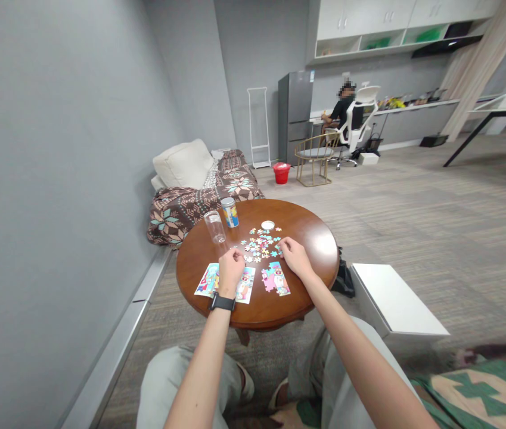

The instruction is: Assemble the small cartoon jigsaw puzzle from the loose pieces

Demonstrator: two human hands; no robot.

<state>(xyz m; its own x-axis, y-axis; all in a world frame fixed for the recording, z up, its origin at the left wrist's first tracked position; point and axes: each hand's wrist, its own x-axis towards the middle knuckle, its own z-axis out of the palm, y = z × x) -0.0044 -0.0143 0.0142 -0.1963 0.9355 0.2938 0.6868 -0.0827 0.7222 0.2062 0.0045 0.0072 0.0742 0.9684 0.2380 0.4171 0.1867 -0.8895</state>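
Observation:
Several loose jigsaw pieces (259, 243) lie scattered on a round brown wooden table (315, 238). A partly joined puzzle section (275, 278) lies at the table's near edge, beside a printed picture card (208, 280). My left hand (230, 271), with a black watch on the wrist, rests on the card with its fingers curled; what it holds, if anything, is too small to make out. My right hand (294, 255) lies at the right of the loose pieces, fingers bent down onto them.
A clear glass (215, 228), a printed can (230, 212) and a small white lid (267, 225) stand on the table's far side. A white low box (396, 301) sits to the right, a patterned couch (199, 199) behind. A person sits at a far desk.

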